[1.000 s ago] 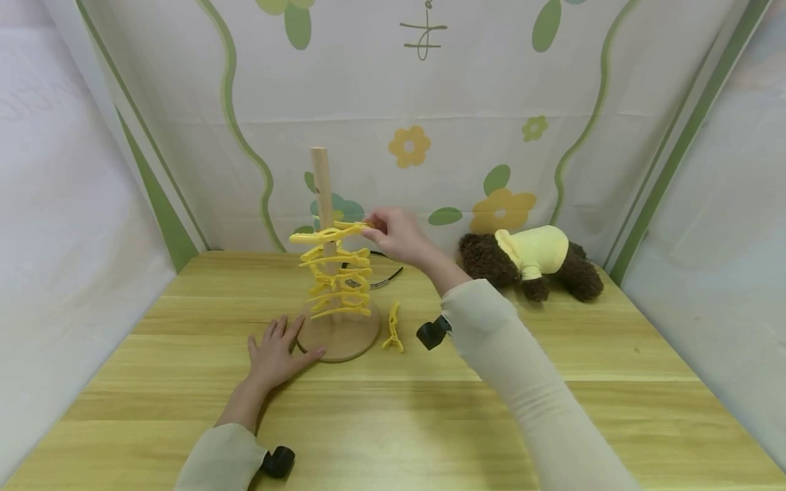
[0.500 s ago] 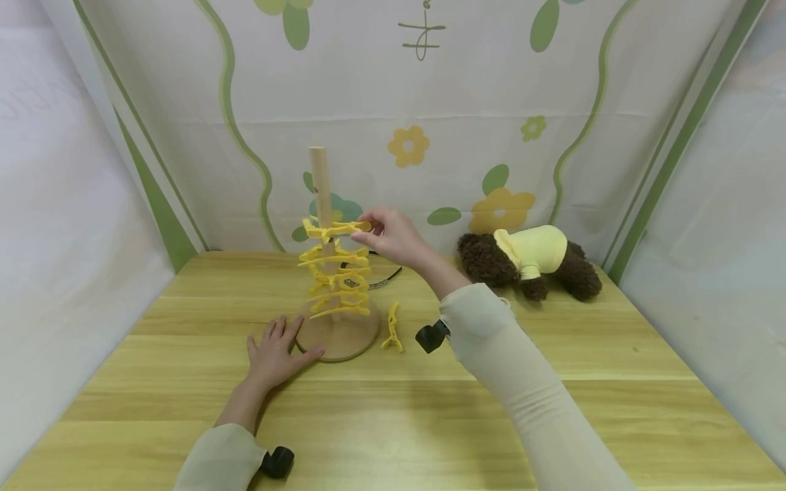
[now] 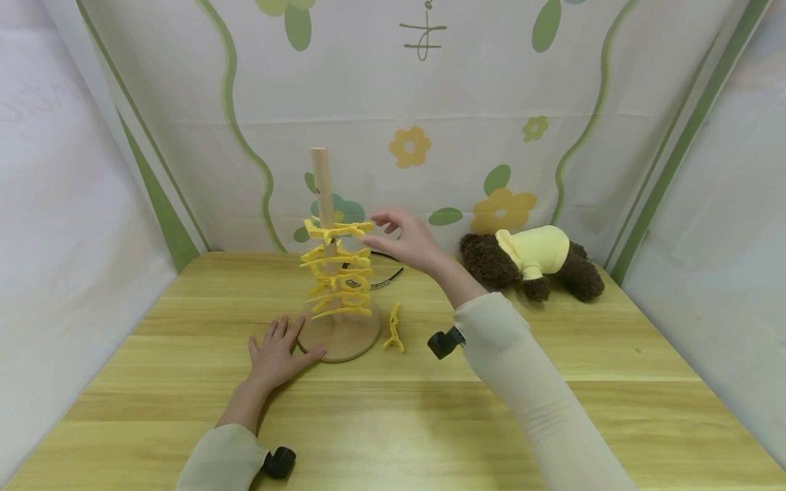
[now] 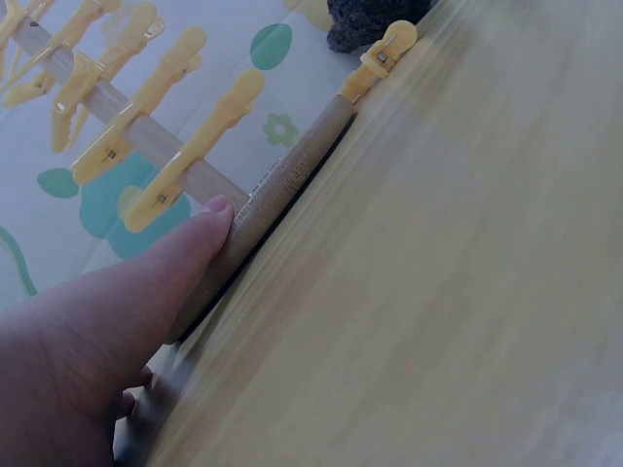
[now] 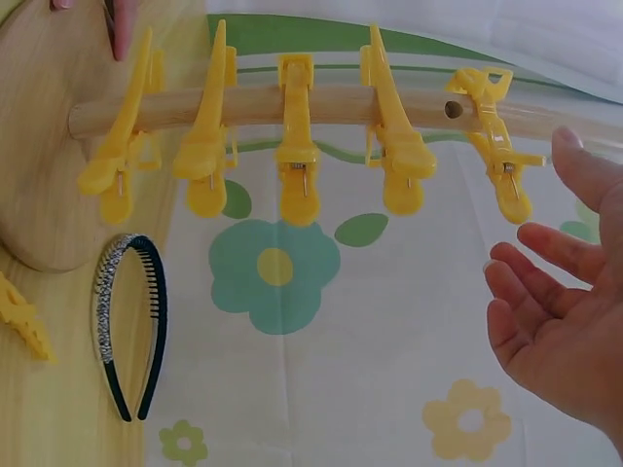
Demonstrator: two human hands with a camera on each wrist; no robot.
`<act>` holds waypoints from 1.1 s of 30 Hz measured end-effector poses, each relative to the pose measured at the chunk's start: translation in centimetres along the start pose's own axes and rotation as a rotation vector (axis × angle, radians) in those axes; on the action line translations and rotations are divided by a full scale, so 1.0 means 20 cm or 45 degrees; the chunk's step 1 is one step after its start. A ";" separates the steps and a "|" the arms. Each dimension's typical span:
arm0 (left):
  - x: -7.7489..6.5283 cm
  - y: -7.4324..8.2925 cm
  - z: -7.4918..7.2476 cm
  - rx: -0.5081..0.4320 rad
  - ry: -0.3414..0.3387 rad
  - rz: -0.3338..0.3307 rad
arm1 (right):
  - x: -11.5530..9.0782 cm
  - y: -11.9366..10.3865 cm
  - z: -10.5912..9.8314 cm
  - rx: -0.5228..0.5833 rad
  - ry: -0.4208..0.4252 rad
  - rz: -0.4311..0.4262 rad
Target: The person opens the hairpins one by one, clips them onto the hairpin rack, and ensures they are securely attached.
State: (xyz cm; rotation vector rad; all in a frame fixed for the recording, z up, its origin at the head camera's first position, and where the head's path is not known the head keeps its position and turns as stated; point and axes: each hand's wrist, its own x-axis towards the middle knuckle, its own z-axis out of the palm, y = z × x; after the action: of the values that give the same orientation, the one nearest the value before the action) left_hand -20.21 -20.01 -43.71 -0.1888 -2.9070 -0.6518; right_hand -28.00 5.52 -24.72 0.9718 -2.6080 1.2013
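A wooden post (image 3: 321, 181) stands upright on a round wooden base (image 3: 340, 344), and several yellow hair clips are clamped along it. The topmost hair clip (image 5: 498, 146) sits a little apart from those below. Just right of its handle end, my right hand (image 3: 414, 242) hovers with thumb and fingers parted, holding nothing; the right wrist view shows a gap between fingertips and clip. My left hand (image 3: 273, 358) lies with spread fingers at the base's left edge, its thumb (image 4: 200, 238) touching the rim. One loose yellow hair clip (image 3: 394, 329) lies on the table right of the base.
Behind the post, a dark headband (image 5: 104, 302) with a glittery band lies on the table. A brown plush toy (image 3: 537, 251) in a yellow shirt lies at the back right. A printed fabric wall (image 3: 356, 88) rises behind the wooden table (image 3: 393, 423).
My right hand has let go of the top hair clip and drawn slightly right. That clip swung round on the post as it was adjusted. The left hand has stayed on the base.
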 end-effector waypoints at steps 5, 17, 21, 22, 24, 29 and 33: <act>0.00 -0.01 0.00 0.011 -0.007 -0.003 | -0.09 0.07 0.03 0.025 0.047 -0.015; 0.00 -0.01 0.01 -0.003 -0.001 -0.009 | -0.32 0.31 0.19 0.115 0.057 0.126; 0.00 -0.02 0.01 -0.010 -0.003 -0.012 | -0.39 0.39 0.25 0.145 0.053 0.213; 0.00 -0.02 0.01 -0.010 -0.003 -0.011 | -0.40 0.40 0.26 0.159 0.052 0.230; 0.00 -0.01 0.01 -0.008 -0.003 -0.010 | -0.43 0.42 0.28 0.180 0.052 0.258; 0.00 -0.01 0.01 -0.004 -0.007 -0.003 | -0.48 0.45 0.33 0.208 0.056 0.306; 0.01 -0.01 0.02 -0.008 -0.012 0.000 | -0.51 0.48 0.37 0.231 0.065 0.329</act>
State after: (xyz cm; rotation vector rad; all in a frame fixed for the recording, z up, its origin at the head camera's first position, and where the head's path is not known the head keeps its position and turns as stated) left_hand -20.39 -20.06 -44.08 -0.1925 -2.9143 -0.6615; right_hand -24.38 9.99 -39.45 0.6316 -2.6834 1.5217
